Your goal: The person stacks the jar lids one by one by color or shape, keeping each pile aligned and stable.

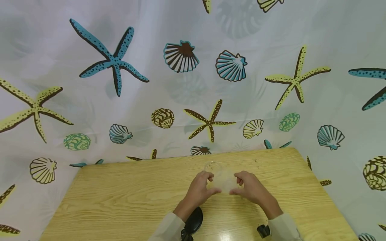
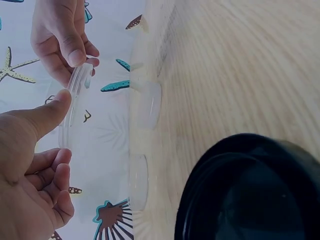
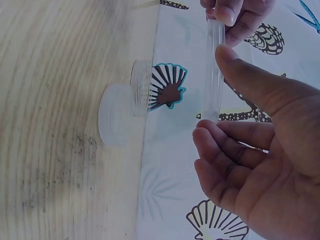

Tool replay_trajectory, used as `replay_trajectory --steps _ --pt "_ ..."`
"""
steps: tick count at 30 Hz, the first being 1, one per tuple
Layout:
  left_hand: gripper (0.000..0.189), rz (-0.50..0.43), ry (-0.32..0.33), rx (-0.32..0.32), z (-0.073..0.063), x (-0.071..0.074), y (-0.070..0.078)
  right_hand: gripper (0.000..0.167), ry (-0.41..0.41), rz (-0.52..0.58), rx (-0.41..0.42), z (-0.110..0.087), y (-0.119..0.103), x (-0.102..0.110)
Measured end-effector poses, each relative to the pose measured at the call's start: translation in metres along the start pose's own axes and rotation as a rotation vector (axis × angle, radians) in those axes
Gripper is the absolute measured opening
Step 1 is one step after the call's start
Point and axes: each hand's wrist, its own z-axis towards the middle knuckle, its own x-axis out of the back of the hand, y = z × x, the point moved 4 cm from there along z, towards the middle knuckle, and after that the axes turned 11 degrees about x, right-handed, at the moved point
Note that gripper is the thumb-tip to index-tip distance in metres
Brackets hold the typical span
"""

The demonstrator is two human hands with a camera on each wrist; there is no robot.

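Note:
Between both hands is a clear, shallow round plastic lid, standing nearly edge-on in the wrist views. My left hand pinches one side of it, thumb against the near edge and fingers curled at the far one. From the opposite side my right hand grips it the same way, its thumb along the edge. Beyond the hands on the table are two similar round pieces: a frosted white one and a clear one.
A black round object with a raised rim sits by the left forearm, partly behind the sleeve in the head view. The wooden table ends at a white curtain printed with shells and starfish, which also runs along both sides.

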Motion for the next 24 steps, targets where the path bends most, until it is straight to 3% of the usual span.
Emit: replay_trajectory --steps 10,18,24 --pt "0.049 0.021 0.034 -0.009 -0.015 0.002 -0.009 0.065 -0.031 0.033 -0.013 -0.004 -0.004 -0.016" --pt "0.049 0.053 0.003 0.019 -0.021 -0.003 -0.017 0.061 -0.051 0.012 0.038 -0.008 -0.004 -0.026" --pt "0.05 0.067 -0.02 0.035 -0.025 -0.006 -0.021 0.05 -0.062 0.0 0.058 -0.011 -0.003 -0.031"
